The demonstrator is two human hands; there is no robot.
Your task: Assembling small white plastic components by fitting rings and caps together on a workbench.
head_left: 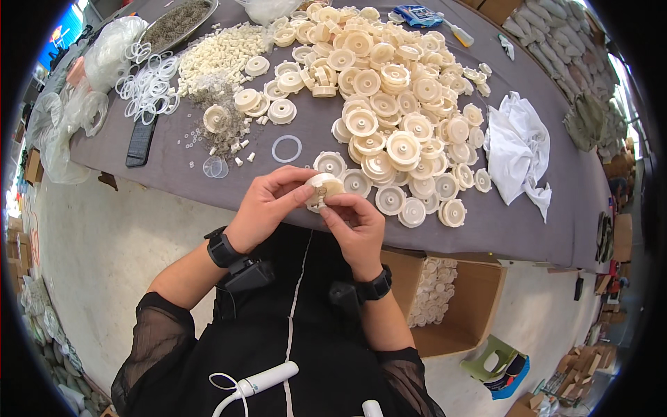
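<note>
Near the table's front edge, a cream round plastic cap (326,183) is tilted up on its side between my hands. My left hand (267,207) grips its rim with thumb and fingers. Against its lower face are the pinched thumb and forefinger of my right hand (360,229); a small white piece seems to show at their tips, too small to name surely. Just beyond lies a big heap of like cream caps (403,142), some face up with a central stub. A single clear ring (286,148) lies left of my hands.
Small white plugs (219,55), tiny clear rings (226,115), large white rings (147,83) and a black phone (141,142) lie at left. A white cloth (515,149) is at right. Below the table stands a cardboard box (476,306) holding more caps.
</note>
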